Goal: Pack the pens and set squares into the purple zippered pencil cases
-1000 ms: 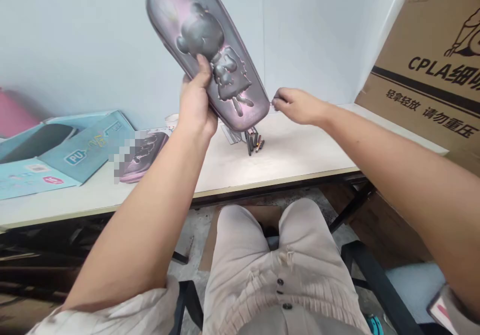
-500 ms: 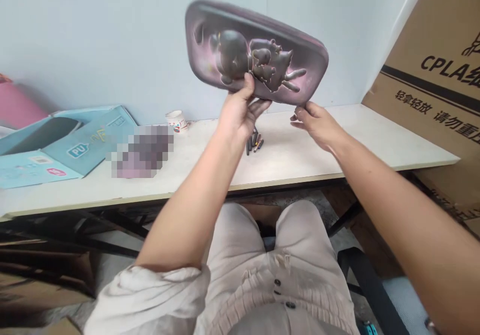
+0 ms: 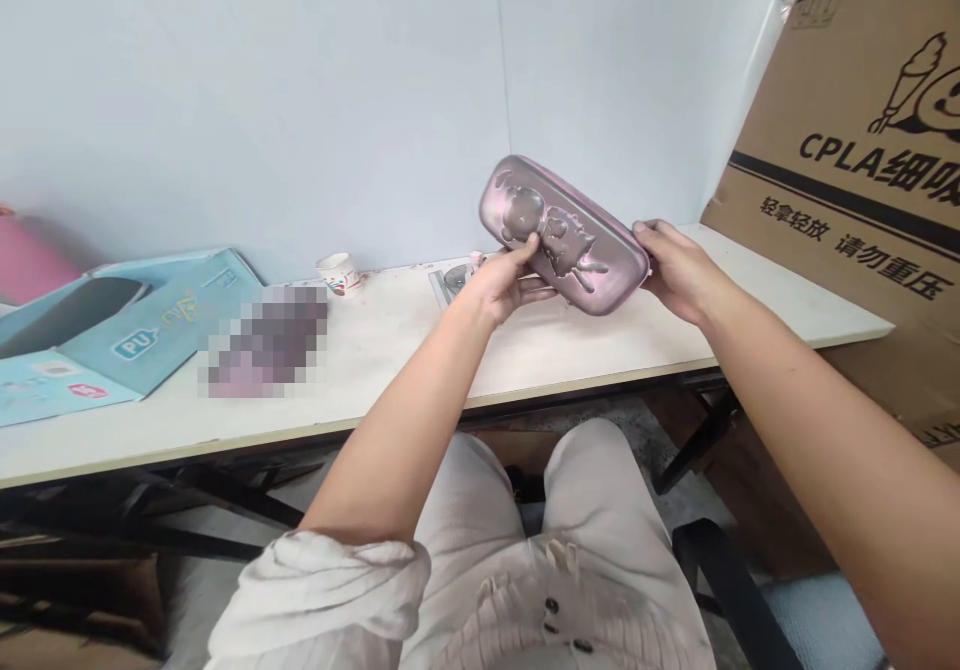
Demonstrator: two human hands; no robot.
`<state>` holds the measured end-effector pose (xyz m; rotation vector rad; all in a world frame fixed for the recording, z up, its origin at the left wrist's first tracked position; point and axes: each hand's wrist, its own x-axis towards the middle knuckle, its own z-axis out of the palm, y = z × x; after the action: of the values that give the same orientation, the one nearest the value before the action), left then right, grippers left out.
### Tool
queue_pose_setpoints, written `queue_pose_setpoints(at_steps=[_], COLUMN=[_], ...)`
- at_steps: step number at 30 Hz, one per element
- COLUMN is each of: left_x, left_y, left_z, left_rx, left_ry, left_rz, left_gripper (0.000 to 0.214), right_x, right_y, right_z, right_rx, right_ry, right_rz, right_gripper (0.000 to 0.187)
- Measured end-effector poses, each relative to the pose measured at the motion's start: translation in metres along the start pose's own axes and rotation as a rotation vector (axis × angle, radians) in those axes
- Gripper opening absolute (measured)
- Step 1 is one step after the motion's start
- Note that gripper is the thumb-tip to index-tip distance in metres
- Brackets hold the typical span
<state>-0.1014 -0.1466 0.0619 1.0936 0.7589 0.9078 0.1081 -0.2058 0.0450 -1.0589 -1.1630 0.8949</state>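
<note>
Both hands (image 3: 510, 285) (image 3: 675, 265) grip the pencil case (image 3: 564, 235) ends above the table's (image 3: 600, 340) bare near edge.

One camera, worn on the head, looks forward and down: lap (image 3: 570, 510) at the bottom of the frame, tabletop (image 3: 390, 350) across the middle, wall (image 3: 300, 100) above, box (image 3: 862, 150) at upper right. It sits near, with the left hand (image 3: 504, 285) and right hand (image 3: 675, 265) just right of centre.
</note>
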Motion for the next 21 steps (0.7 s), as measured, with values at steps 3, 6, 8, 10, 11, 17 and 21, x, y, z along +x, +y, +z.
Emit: queue_pose_setpoints(at_steps=[3, 6, 8, 10, 11, 17, 21], left_x=[0.010, 0.020, 0.029, 0.040, 0.046, 0.080, 0.093], left_y=[-0.013, -0.027, -0.035, -0.040, -0.043, -0.051, -0.060], left_z=[0.028, 0.051, 0.058, 0.060, 0.058, 0.030, 0.014], left_rx=[0.017, 0.060, 0.087, 0.098, 0.091, 0.004, 0.139], left_ry=[0.007, 0.071, 0.122, 0.160, 0.170, 0.179, 0.224], left_rz=[0.003, 0.010, 0.029, 0.031, 0.024, 0.041, 0.073], left_gripper=[0.057, 0.081, 0.096, 0.097, 0.091, 0.046, 0.066], right_x=[-0.007, -0.013, -0.013, -0.007, -0.003, 0.028, 0.044], right_y=[-0.009, -0.008, -0.004, 0.004, 0.010, 0.063, 0.085], right_z=[0.013, 0.018, 0.011, -0.001, -0.008, -0.060, -0.084], right_rx=[-0.305, -0.605, -0.703, -0.748, -0.766, -0.798, -0.889], right_ry=[0.006, -0.009, 0.000, 0.052, 0.092, 0.298, 0.309], right_rz=[-0.102, -0.184, -0.193, -0.179, -0.165, 0.041, 0.072], right_gripper=[0.029, 0.025, 0.022, 0.018, 0.016, 0.014, 0.019])
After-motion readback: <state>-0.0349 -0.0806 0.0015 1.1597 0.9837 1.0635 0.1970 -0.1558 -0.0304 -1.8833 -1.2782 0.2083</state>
